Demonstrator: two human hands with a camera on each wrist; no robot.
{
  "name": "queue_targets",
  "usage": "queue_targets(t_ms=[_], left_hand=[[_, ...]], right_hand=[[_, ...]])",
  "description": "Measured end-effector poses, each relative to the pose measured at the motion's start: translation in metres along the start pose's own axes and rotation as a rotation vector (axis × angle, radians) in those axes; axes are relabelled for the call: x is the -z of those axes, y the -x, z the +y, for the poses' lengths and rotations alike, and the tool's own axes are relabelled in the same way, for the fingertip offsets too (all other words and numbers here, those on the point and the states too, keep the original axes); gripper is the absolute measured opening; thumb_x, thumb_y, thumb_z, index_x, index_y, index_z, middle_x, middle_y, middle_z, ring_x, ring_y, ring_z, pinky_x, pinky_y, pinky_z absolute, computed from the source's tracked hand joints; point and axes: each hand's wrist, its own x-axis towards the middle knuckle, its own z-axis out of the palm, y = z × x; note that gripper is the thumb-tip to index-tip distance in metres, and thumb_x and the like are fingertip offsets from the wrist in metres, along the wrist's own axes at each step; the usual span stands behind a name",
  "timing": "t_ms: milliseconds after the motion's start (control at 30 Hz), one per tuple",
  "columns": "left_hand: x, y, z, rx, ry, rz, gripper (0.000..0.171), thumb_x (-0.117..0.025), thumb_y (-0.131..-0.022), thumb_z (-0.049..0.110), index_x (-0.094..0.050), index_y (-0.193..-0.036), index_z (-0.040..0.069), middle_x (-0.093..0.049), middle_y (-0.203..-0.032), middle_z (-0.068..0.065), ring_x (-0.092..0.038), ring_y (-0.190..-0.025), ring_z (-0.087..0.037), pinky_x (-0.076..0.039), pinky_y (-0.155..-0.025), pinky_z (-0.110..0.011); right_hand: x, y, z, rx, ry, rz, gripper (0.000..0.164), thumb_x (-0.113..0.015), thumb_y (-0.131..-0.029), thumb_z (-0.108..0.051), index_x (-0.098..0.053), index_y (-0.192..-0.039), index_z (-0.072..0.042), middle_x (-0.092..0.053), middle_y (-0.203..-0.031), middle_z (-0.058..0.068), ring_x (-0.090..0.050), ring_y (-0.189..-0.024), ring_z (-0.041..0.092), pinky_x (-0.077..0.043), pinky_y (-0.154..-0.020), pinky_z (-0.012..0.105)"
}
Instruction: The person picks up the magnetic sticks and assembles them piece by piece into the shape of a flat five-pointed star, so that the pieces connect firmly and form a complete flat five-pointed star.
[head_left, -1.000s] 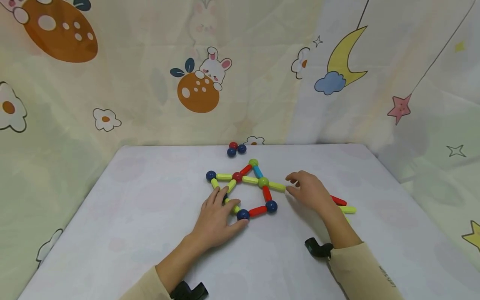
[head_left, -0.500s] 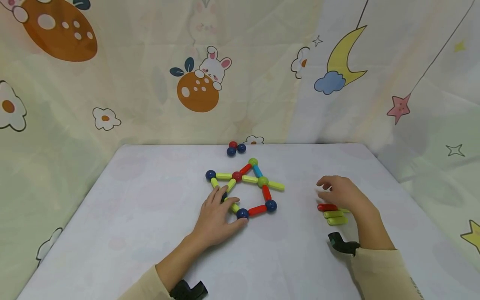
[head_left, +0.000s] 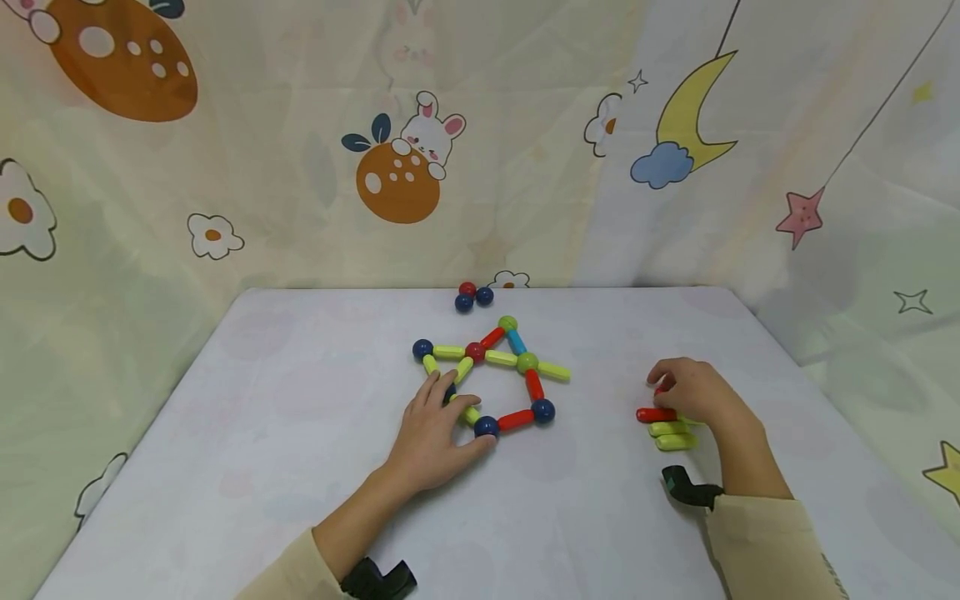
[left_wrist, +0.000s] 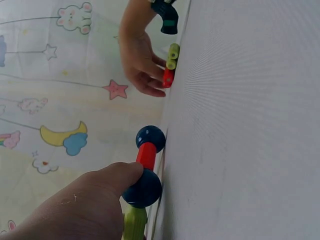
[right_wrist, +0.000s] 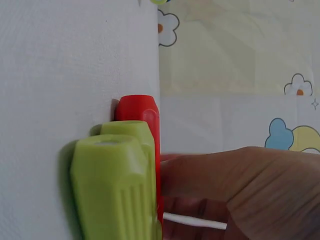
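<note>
A flat frame of magnetic sticks and balls lies mid-table in the head view, with a red ball (head_left: 475,352), a green ball (head_left: 527,362) and a yellow-green stick (head_left: 554,372) jutting right. My left hand (head_left: 431,437) rests on its near left side, fingers spread, thumb against a dark blue ball (head_left: 486,427); part of the frame is hidden beneath it. In the left wrist view the thumb touches that blue ball (left_wrist: 144,189). At the right, my right hand (head_left: 693,390) pinches a mostly hidden red stick (head_left: 659,390), right beside another red stick (head_left: 655,415) and yellow-green sticks (head_left: 676,442).
One red ball (head_left: 467,289) and two dark blue balls (head_left: 464,303) sit together near the table's far edge. A printed cloth (head_left: 300,167) hangs behind the white table (head_left: 247,400). Each wrist carries a black camera mount (head_left: 688,490).
My right hand has moved right, from the end of the jutting yellow-green stick to the loose sticks, where its fingers have closed on a red one. The left hand stays in place.
</note>
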Motion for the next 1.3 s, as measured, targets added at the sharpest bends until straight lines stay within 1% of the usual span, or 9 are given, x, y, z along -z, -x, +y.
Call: queue_targets(t_ms=[100, 233, 333, 433, 600, 733, 1000, 1133, 1300], left_hand=[[0.0, 0.0, 0.0, 0.001, -0.001, -0.003, 0.057, -0.074, -0.087, 0.055, -0.068, -0.134, 0.024, -0.036, -0.165, -0.012, -0.019, -0.157, -0.041, -0.03, -0.117, -0.071], [0.0, 0.0, 0.0, 0.003, -0.001, -0.007, 0.057, -0.074, -0.087, 0.055, -0.068, -0.134, 0.024, -0.036, -0.165, -0.012, -0.018, -0.157, -0.041, -0.03, -0.117, -0.07], [0.0, 0.0, 0.0, 0.005, -0.003, -0.007, 0.057, -0.074, -0.087, 0.055, -0.068, -0.134, 0.024, -0.035, -0.165, -0.012, -0.018, -0.158, -0.041, -0.029, -0.118, -0.07], [0.0, 0.0, 0.0, 0.005, -0.004, -0.008, 0.056, -0.074, -0.087, 0.055, -0.068, -0.134, 0.023, -0.035, -0.166, -0.012, -0.018, -0.158, -0.041, -0.029, -0.118, -0.07], [-0.002, 0.0, -0.001, 0.0, -0.007, -0.004, 0.057, -0.073, -0.087, 0.056, -0.068, -0.134, 0.024, -0.035, -0.166, -0.011, -0.018, -0.158, -0.04, -0.029, -0.118, -0.07], [-0.001, 0.0, 0.0, -0.002, -0.01, -0.001, 0.057, -0.073, -0.087, 0.056, -0.069, -0.134, 0.024, -0.035, -0.165, -0.011, -0.018, -0.158, -0.04, -0.03, -0.117, -0.07], [0.0, 0.0, 0.0, 0.001, -0.011, -0.006, 0.057, -0.073, -0.087, 0.055, -0.068, -0.134, 0.024, -0.035, -0.166, -0.011, -0.018, -0.158, -0.04, -0.029, -0.118, -0.07], [0.0, 0.0, 0.0, 0.004, -0.014, -0.007, 0.057, -0.073, -0.087, 0.056, -0.068, -0.134, 0.024, -0.035, -0.166, -0.011, -0.018, -0.158, -0.04, -0.029, -0.118, -0.07], [0.0, 0.0, 0.0, 0.006, -0.017, -0.009, 0.057, -0.073, -0.087, 0.056, -0.068, -0.135, 0.025, -0.035, -0.166, -0.01, -0.017, -0.158, -0.04, -0.029, -0.118, -0.07]], right_hand=[[0.001, 0.002, 0.001, -0.025, 0.011, 0.012, 0.031, -0.07, -0.089, -0.01, -0.066, -0.117, 0.003, -0.067, -0.11, 0.026, -0.061, -0.096, 0.037, -0.055, -0.08, 0.049], [0.003, 0.005, 0.002, -0.068, 0.007, 0.008, 0.024, -0.069, -0.089, -0.01, -0.069, -0.11, 0.001, -0.068, -0.108, 0.025, -0.061, -0.093, 0.035, -0.054, -0.075, 0.045], [0.002, 0.004, 0.002, -0.07, 0.011, 0.014, 0.022, -0.066, -0.089, -0.008, -0.07, -0.109, 0.0, -0.068, -0.109, 0.025, -0.06, -0.092, 0.035, -0.053, -0.073, 0.043], [0.0, 0.003, 0.0, -0.056, 0.017, 0.045, 0.025, -0.066, -0.09, -0.009, -0.07, -0.114, -0.002, -0.067, -0.111, 0.026, -0.06, -0.093, 0.036, -0.053, -0.074, 0.044], [-0.004, 0.001, -0.008, 0.012, 0.021, 0.123, 0.027, -0.067, -0.094, -0.014, -0.07, -0.119, -0.004, -0.067, -0.111, 0.024, -0.06, -0.098, 0.038, -0.056, -0.079, 0.05], [-0.004, 0.002, -0.016, 0.074, 0.018, 0.127, 0.027, -0.068, -0.094, -0.014, -0.071, -0.12, -0.006, -0.069, -0.111, 0.022, -0.061, -0.102, 0.039, -0.057, -0.083, 0.053], [-0.013, -0.005, -0.036, 0.144, -0.029, 0.105, 0.027, -0.07, -0.096, -0.015, -0.072, -0.122, -0.011, -0.068, -0.112, 0.015, -0.061, -0.103, 0.033, -0.058, -0.083, 0.046], [-0.02, -0.008, -0.045, 0.2, -0.03, 0.128, 0.024, -0.073, -0.095, -0.013, -0.074, -0.118, -0.014, -0.068, -0.107, 0.009, -0.06, -0.098, 0.028, -0.055, -0.082, 0.042], [-0.028, -0.008, -0.052, 0.27, -0.008, 0.164, 0.022, -0.074, -0.093, -0.009, -0.076, -0.114, -0.015, -0.068, -0.105, 0.006, -0.059, -0.095, 0.024, -0.053, -0.085, 0.044]])
